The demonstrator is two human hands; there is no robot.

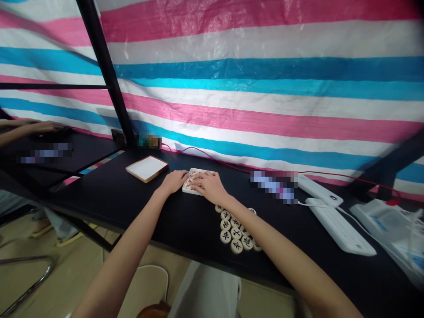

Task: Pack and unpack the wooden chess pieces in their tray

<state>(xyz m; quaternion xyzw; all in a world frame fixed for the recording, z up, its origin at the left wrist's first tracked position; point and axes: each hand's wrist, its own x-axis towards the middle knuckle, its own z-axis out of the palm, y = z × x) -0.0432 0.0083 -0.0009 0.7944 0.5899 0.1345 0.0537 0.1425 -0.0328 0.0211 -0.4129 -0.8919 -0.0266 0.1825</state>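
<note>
A small white box (pixel 195 191) on the black table holds round pieces with red characters. My left hand (pixel 176 180) rests against its left side, fingers reaching to the edge. Over the box's right part lies my right hand (pixel 212 185), its fingers spread on the red-marked pieces; no piece is seen lifted. Several round pieces with black characters (pixel 236 233) lie grouped on the table below my right forearm, which covers part of them. A shallow lid or tray (pixel 147 168) with a white inside sits left of my hands.
The black table (pixel 185 225) backs onto a striped sheet (pixel 265 106). White power strips (pixel 341 227), cables and a plastic bag (pixel 391 229) lie at the right. A black metal post (pixel 106 66) rises at left; beyond it shows another person's hand (pixel 48 127).
</note>
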